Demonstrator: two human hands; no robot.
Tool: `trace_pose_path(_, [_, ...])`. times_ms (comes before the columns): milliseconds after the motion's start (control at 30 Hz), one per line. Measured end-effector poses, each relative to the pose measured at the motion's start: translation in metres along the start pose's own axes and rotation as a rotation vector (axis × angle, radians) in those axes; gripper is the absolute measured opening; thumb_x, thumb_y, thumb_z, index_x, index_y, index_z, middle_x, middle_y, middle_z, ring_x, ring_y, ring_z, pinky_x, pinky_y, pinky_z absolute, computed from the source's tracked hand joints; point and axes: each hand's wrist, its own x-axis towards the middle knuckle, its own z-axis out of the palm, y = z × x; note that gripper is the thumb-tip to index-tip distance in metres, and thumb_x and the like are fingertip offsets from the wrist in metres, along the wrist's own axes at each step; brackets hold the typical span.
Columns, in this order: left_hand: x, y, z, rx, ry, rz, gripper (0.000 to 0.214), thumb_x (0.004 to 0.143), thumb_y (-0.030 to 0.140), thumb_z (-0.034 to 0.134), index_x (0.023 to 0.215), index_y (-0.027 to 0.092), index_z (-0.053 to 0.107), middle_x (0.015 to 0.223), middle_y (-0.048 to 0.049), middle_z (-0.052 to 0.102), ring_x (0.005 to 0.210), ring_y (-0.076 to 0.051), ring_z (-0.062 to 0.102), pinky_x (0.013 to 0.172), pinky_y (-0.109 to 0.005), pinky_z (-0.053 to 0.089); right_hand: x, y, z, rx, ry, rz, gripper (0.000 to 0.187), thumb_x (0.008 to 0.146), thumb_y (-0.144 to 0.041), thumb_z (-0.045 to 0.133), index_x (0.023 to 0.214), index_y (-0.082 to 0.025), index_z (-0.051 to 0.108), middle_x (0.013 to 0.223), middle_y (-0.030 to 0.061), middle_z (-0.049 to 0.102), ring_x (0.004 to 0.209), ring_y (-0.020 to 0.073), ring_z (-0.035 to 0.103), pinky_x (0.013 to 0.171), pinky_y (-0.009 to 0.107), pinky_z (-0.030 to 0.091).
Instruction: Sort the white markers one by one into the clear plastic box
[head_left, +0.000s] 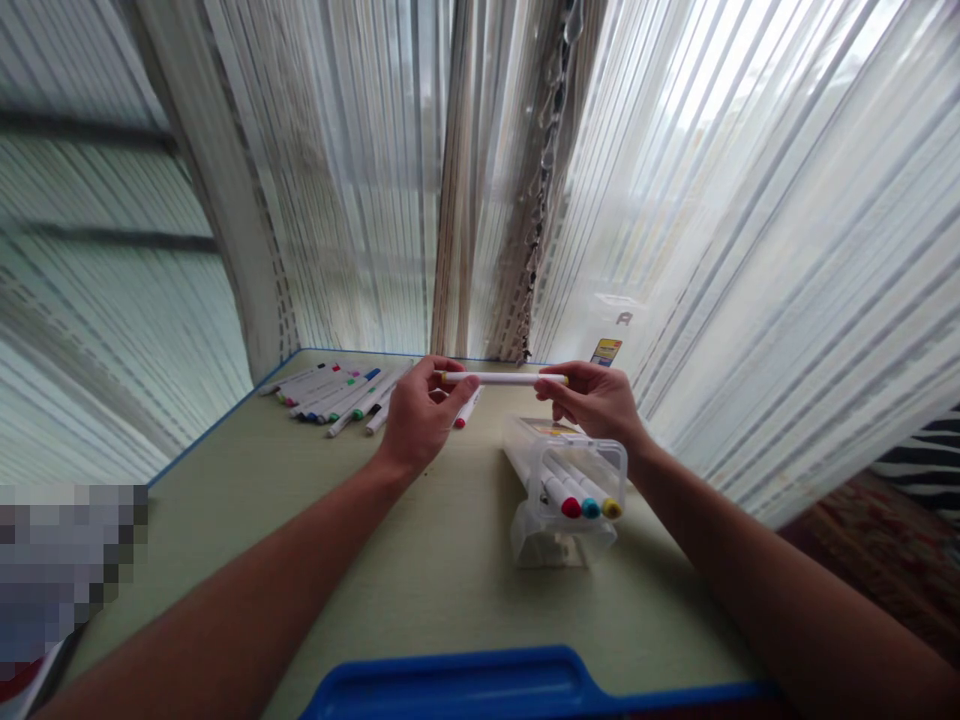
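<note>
A white marker with yellow ends (506,379) is held level above the table between my two hands. My left hand (421,415) pinches its left end between thumb and fingers. At the other end, my right hand (596,400) grips it the same way. Below my right hand lies a clear plastic case (534,470) holding several white markers, with red, blue and yellow tips (591,508) facing me. A marker with a red end (460,422) rests on the table just right of my left hand, partly hidden by it.
Several white markers with coloured caps (330,395) lie spread at the table's far left. A blue tray edge (457,670) runs along the front of the pale table (360,600). Sheer striped curtains (360,200) hang behind it. A clear package with a yellow label (607,350) stands at the back.
</note>
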Motion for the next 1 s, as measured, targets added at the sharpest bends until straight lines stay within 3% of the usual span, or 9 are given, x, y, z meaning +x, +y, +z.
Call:
trace_pose_path(300, [-0.0009,0.0011,0.0015,-0.022,-0.003,-0.021,0.04,0.073,0.043,0.08,0.094,0.014,0.062,0.079,-0.0025,0.068,0.059,-0.011,0.061,0.047,-0.02,0.051,0.0005,0.0009,-0.0003,-0.011,-0.003,0.022,0.041,0.058,-0.045,0.092,0.081,-0.015,0.076,0.063,0.0036,0.072,0.042,0.009,0.055,0.037,0.022,0.043])
trace_pose_path(533, [-0.001,-0.0006,0.0021,-0.069,-0.018,-0.024,0.032,0.086,0.039,0.067,0.104,0.013,0.064,0.078,-0.0019,0.067,0.04,-0.003,0.043,0.035,-0.016,0.037,0.0019,0.0035,-0.0046,0.003,0.002,0.064,0.039,0.068,-0.045,0.086,0.09,-0.015,0.076,0.067,0.0051,0.073,0.042,0.0085,0.056,0.035,0.02,0.035])
trace_pose_path(733, [-0.0017,0.0064,0.0032,-0.149,-0.017,-0.075,0.02,0.091,0.028,0.055,0.101,0.013,0.063,0.074,-0.0009,0.066,0.037,-0.003,0.041,0.033,-0.016,0.031,0.0024,0.0067,-0.0077,0.04,-0.019,0.075,0.033,0.076,-0.042,0.081,0.095,-0.016,0.076,0.07,0.0047,0.074,0.043,0.0081,0.057,0.036,0.019,0.033])
trace_pose_path(1000, [-0.0014,0.0071,0.0034,-0.194,0.002,-0.104,0.023,0.09,0.027,0.051,0.101,0.012,0.063,0.073,-0.0034,0.068,0.036,-0.005,0.042,0.033,-0.018,0.03,0.0023,0.0038,-0.0094,0.168,-0.032,0.16,0.032,0.077,-0.039,0.076,0.099,-0.016,0.075,0.072,0.006,0.075,0.044,0.0105,0.059,0.038,0.021,0.033])
